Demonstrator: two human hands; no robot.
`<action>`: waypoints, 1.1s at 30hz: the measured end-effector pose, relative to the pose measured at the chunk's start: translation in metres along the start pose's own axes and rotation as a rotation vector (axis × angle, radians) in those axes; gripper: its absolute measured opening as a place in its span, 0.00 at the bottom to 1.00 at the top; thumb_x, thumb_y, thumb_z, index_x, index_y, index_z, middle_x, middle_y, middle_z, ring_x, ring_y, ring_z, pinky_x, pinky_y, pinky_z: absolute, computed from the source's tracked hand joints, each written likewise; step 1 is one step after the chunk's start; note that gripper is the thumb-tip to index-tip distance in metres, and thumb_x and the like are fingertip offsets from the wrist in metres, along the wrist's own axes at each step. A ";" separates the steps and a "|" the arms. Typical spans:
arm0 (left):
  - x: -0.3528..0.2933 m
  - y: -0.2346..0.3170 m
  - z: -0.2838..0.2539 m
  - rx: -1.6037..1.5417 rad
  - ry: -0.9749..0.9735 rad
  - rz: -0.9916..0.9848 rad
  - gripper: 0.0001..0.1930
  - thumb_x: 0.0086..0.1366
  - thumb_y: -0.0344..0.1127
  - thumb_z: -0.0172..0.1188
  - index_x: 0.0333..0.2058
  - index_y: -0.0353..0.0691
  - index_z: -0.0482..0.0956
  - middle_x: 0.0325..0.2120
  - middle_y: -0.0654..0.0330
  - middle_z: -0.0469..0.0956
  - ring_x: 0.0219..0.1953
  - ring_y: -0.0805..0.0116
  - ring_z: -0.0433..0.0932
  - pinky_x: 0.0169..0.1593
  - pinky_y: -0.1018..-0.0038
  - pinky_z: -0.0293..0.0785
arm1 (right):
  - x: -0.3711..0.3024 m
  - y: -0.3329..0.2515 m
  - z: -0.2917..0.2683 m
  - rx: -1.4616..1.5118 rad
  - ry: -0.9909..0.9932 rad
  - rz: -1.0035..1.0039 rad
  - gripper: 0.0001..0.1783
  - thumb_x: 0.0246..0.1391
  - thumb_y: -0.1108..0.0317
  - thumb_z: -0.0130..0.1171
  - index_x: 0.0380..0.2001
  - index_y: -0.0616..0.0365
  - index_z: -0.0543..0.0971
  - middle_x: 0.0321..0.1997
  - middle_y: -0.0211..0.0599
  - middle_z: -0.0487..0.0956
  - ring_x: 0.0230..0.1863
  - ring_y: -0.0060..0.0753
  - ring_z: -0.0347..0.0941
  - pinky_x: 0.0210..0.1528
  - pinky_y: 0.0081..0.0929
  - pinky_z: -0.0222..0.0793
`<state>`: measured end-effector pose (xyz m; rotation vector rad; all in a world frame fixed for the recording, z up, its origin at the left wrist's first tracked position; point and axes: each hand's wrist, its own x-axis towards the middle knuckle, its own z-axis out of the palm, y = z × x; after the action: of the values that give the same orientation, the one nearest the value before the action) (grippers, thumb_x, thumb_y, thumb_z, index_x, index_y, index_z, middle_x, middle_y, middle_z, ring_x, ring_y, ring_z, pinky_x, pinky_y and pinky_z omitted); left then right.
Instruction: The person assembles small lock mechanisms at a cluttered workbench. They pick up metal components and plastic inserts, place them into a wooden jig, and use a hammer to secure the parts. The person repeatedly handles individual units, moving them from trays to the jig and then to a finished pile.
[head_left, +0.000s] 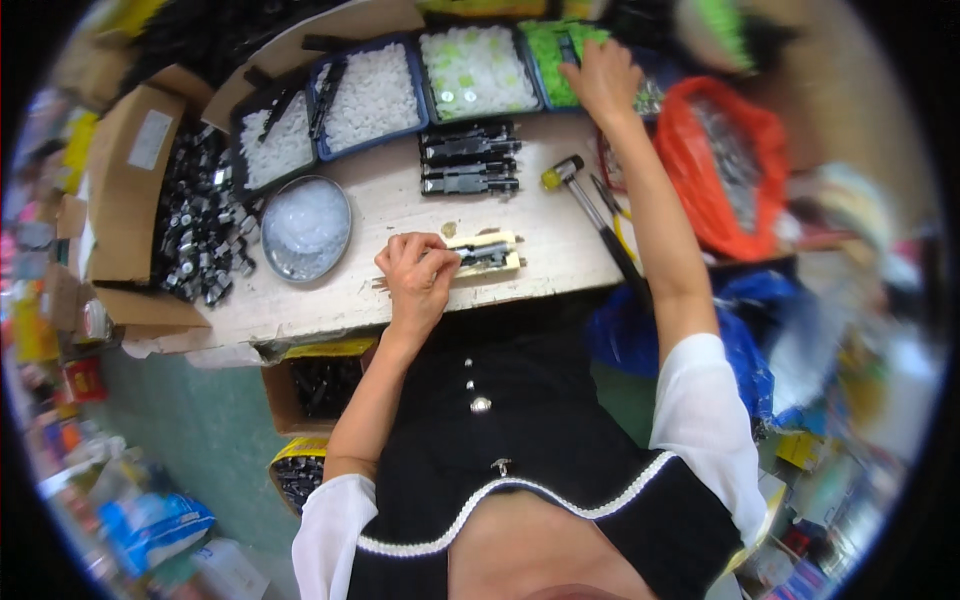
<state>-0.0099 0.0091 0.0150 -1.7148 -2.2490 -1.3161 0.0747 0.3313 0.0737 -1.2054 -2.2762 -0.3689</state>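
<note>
Green pieces (pixel 547 68) in blue-rimmed tray (pixel 563 107)

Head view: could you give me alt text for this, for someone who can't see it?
A person's left hand is at a cream holder on a white table; the right hand is over green parts. Nearby are trays of mostly white parts, a hammer, a bowl and a red bag.

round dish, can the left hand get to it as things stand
Probably yes: the dish sits left of the left hand, with mostly bare table between them. Its fingers are at the cream fixture, though, so it would likely have to leave that first.
</note>
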 end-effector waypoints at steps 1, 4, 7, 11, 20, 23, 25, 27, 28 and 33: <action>0.000 0.000 0.000 0.006 0.000 0.008 0.05 0.44 0.27 0.63 0.23 0.45 0.78 0.29 0.67 0.73 0.39 0.66 0.66 0.44 0.69 0.52 | 0.005 0.002 0.006 -0.014 -0.070 -0.001 0.15 0.44 0.59 0.58 0.33 0.58 0.77 0.37 0.46 0.77 0.43 0.46 0.70 0.41 0.49 0.62; 0.001 -0.001 0.001 0.005 0.010 0.038 0.05 0.46 0.28 0.62 0.24 0.45 0.77 0.29 0.67 0.73 0.39 0.66 0.67 0.44 0.69 0.53 | 0.013 0.007 0.018 -0.044 -0.230 -0.002 0.14 0.44 0.63 0.52 0.34 0.57 0.78 0.39 0.46 0.77 0.45 0.47 0.70 0.43 0.52 0.58; -0.002 -0.002 0.001 0.008 0.015 0.027 0.06 0.46 0.28 0.63 0.24 0.45 0.77 0.30 0.67 0.73 0.39 0.67 0.67 0.44 0.69 0.53 | 0.009 0.002 0.019 -0.044 -0.282 -0.006 0.15 0.44 0.64 0.51 0.35 0.56 0.79 0.40 0.45 0.77 0.46 0.47 0.70 0.43 0.54 0.57; -0.005 -0.003 0.002 0.017 0.043 0.036 0.06 0.45 0.28 0.63 0.24 0.46 0.78 0.30 0.68 0.74 0.39 0.67 0.67 0.44 0.69 0.52 | 0.011 0.007 0.029 -0.064 -0.287 -0.023 0.14 0.45 0.65 0.50 0.35 0.54 0.79 0.40 0.45 0.77 0.46 0.49 0.70 0.45 0.60 0.56; -0.006 -0.006 0.006 0.018 0.085 0.039 0.05 0.46 0.28 0.62 0.24 0.45 0.77 0.30 0.67 0.73 0.39 0.67 0.67 0.44 0.69 0.53 | -0.014 0.002 -0.023 0.642 -0.124 -0.037 0.16 0.53 0.62 0.50 0.44 0.57 0.72 0.38 0.44 0.76 0.41 0.40 0.73 0.41 0.41 0.66; -0.011 -0.006 0.004 -0.016 0.097 0.009 0.12 0.46 0.30 0.63 0.33 0.44 0.77 0.34 0.63 0.72 0.40 0.66 0.68 0.45 0.69 0.54 | -0.057 -0.030 -0.058 0.950 -0.338 -0.027 0.19 0.56 0.63 0.48 0.49 0.60 0.68 0.37 0.47 0.78 0.37 0.38 0.75 0.42 0.30 0.68; -0.011 -0.001 -0.004 -0.078 0.122 -0.036 0.16 0.47 0.31 0.64 0.38 0.43 0.76 0.37 0.60 0.72 0.41 0.65 0.67 0.46 0.69 0.55 | -0.088 -0.047 -0.074 0.931 -0.363 -0.211 0.24 0.51 0.61 0.58 0.49 0.60 0.69 0.44 0.50 0.75 0.43 0.43 0.73 0.47 0.31 0.66; -0.014 -0.004 -0.007 -0.074 0.123 -0.067 0.20 0.47 0.31 0.64 0.42 0.42 0.74 0.39 0.59 0.71 0.43 0.64 0.67 0.47 0.69 0.57 | -0.116 -0.058 -0.074 0.991 -0.393 -0.348 0.23 0.49 0.63 0.59 0.48 0.59 0.69 0.45 0.48 0.74 0.44 0.46 0.73 0.47 0.32 0.67; -0.017 -0.006 -0.009 -0.070 0.126 -0.085 0.22 0.47 0.31 0.64 0.44 0.41 0.74 0.40 0.58 0.71 0.43 0.63 0.67 0.48 0.69 0.57 | -0.126 -0.065 -0.080 0.956 -0.415 -0.372 0.21 0.49 0.64 0.59 0.46 0.58 0.70 0.41 0.46 0.74 0.43 0.48 0.72 0.43 0.34 0.69; -0.030 -0.012 -0.018 -0.109 0.176 -0.142 0.25 0.46 0.30 0.65 0.47 0.41 0.72 0.41 0.59 0.71 0.44 0.62 0.67 0.48 0.70 0.60 | -0.163 -0.098 -0.087 0.750 -0.364 -0.547 0.16 0.46 0.67 0.59 0.41 0.56 0.73 0.36 0.39 0.70 0.41 0.42 0.66 0.39 0.38 0.60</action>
<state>-0.0155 -0.0266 0.0055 -1.4255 -2.2729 -1.5781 0.0973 0.1246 0.0532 -0.2747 -2.6482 0.5315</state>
